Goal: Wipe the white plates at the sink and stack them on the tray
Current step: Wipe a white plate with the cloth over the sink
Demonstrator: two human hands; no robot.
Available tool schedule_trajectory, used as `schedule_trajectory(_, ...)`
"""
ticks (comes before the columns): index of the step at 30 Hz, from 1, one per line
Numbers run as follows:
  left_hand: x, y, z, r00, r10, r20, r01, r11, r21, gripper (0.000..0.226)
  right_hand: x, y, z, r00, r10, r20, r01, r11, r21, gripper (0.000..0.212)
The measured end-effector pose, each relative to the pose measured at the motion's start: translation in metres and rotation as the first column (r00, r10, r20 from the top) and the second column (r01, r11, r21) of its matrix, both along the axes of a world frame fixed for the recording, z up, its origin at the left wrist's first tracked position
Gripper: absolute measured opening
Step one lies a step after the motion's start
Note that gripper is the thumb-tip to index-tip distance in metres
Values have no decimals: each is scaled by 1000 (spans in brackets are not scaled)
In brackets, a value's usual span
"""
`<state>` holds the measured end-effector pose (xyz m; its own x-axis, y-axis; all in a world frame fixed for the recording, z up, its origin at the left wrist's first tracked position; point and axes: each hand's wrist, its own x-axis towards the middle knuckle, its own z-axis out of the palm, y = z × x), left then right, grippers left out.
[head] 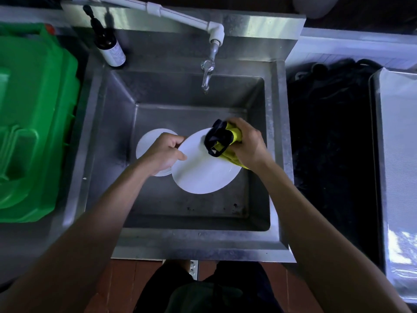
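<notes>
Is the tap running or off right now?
Off, as far as the picture shows: no stream falls from the tap into the sink, and the plate below its spout shows no splashing.

Green bin left; dark bottle behind.

Two white plates show. One plate is held tilted over the sink basin, in the middle. A second plate lies flat on the basin floor to its left, partly hidden under the hand, and whether more lie beneath it cannot be told. There is one cloth, yellow with dark edging, at the far right edge of the tilted plate. Two hands are in view, the left hand and the right hand. One sink, one tap, one dark bottle at the far left corner, one green bin on the left, one metal tray on the right.
</notes>
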<state>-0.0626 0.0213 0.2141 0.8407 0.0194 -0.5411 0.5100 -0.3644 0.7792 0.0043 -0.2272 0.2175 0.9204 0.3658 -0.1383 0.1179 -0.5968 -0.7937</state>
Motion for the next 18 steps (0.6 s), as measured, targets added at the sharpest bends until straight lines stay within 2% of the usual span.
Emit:
schedule_trajectory(5, 6, -4, 1, 991, -97, 91, 86, 989, 119, 38, -3, 11, 5, 981, 111, 158, -105, 993, -44, 51)
schedule_trajectory(11, 5, -9, -3, 976, -72, 204, 19, 968, 252, 30, -18, 10, -3, 973, -15, 230, 22, 999, -28, 49)
schedule_trajectory(15, -2, -17, 1, 952, 89, 294, -138, 979, 151, 28, -26, 6, -8, 938, -87, 335, 106, 994, -39, 50)
schedule_trajectory(17, -12, -19, 2, 881, 292, 372, -346, 935, 84, 29, -27, 3, -11, 919, -115, 378, 143, 989, -48, 53)
schedule_trajectory(18, -19, -20, 1, 817, 437, 376, -484, 875, 35, 27, -28, 1, -12, 908, -126, 398, 159, 986, -50, 54)
